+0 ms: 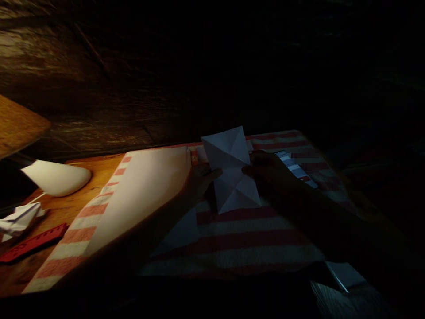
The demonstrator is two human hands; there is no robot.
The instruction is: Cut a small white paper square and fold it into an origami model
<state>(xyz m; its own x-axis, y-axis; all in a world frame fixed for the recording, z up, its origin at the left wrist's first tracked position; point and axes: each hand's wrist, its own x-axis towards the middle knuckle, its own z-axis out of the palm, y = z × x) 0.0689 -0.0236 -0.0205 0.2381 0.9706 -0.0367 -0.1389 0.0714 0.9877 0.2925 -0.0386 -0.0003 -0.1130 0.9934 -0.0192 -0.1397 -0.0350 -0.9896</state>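
A creased white sheet of paper (231,155) is held up above the striped cloth, with diagonal fold lines crossing its upper and lower halves. My left hand (204,175) grips its left edge, thumb on the front face. On the opposite edge, my right hand (262,166) pinches the paper the same way, its thumb also in front. The fingers behind the sheet are mostly hidden, and both hands are in deep shadow. Below and left of the held sheet, another piece of white paper (182,235) lies partly under my left forearm.
A red-and-white striped cloth (252,239) covers the table, with a large white sheet (146,177) on its left. Beyond stand a lamp (56,177), a folded paper shape (21,217) and a red ruler-like strip (35,241). A flat, light-striped object (295,168) lies right.
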